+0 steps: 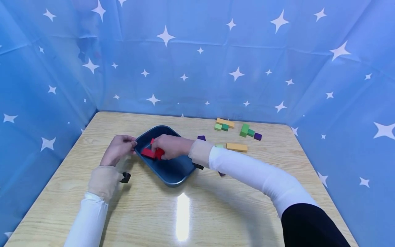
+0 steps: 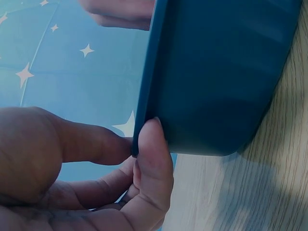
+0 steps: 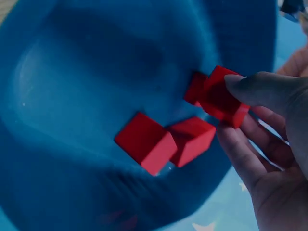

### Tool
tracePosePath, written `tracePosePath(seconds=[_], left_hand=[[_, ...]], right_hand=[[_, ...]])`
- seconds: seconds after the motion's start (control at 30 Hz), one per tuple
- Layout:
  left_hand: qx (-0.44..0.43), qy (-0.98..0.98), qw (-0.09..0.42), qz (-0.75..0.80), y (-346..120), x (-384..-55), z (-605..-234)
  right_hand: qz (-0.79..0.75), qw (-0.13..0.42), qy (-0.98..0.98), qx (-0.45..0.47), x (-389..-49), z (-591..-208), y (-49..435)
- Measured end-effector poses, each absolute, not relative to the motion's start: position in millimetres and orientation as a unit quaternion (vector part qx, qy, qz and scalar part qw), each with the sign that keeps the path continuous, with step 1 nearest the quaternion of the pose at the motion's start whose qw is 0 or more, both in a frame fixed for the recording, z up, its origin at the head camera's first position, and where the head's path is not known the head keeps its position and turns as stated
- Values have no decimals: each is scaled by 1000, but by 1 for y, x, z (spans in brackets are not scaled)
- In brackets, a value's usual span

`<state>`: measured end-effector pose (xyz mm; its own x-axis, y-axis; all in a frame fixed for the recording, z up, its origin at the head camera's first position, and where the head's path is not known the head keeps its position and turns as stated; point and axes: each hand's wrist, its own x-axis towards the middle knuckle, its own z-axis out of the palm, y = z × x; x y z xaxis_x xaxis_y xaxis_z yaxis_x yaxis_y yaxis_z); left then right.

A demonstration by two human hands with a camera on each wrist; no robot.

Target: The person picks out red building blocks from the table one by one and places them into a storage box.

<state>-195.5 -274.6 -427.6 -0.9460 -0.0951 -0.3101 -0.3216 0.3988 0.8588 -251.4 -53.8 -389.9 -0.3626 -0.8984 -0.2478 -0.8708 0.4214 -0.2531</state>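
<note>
A dark blue plastic bin [image 1: 174, 171] stands on the table with several red blocks in it. My left hand [image 1: 118, 151] pinches the bin's rim [image 2: 144, 86] at its left corner, thumb on one side and a finger on the other. Reaching into the bin, my right hand [image 1: 172, 145] holds a red block [image 3: 219, 91] between thumb and fingers. Below that block in the right wrist view lie a red block [image 3: 146, 143] and another red block [image 3: 193, 140], touching or nearly so. A smaller red piece [image 3: 194, 88] shows partly behind the held one.
On the wooden table [image 1: 148, 219], right of the bin, lie yellow blocks [image 1: 237, 147], green blocks [image 1: 244, 130] and a purple block [image 1: 257, 136]. A dark purple block [image 1: 201, 138] sits close to the bin's right side. Blue star-patterned cloth [image 1: 197, 68] encloses the back and sides.
</note>
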Motion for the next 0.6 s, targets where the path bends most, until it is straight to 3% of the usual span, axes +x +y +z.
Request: tracePosePath(seconds=[0.6], left_hand=[[-126, 828, 109, 536, -275, -196, -428]], right_hand=[[7, 210, 807, -552, -243, -415, -70]])
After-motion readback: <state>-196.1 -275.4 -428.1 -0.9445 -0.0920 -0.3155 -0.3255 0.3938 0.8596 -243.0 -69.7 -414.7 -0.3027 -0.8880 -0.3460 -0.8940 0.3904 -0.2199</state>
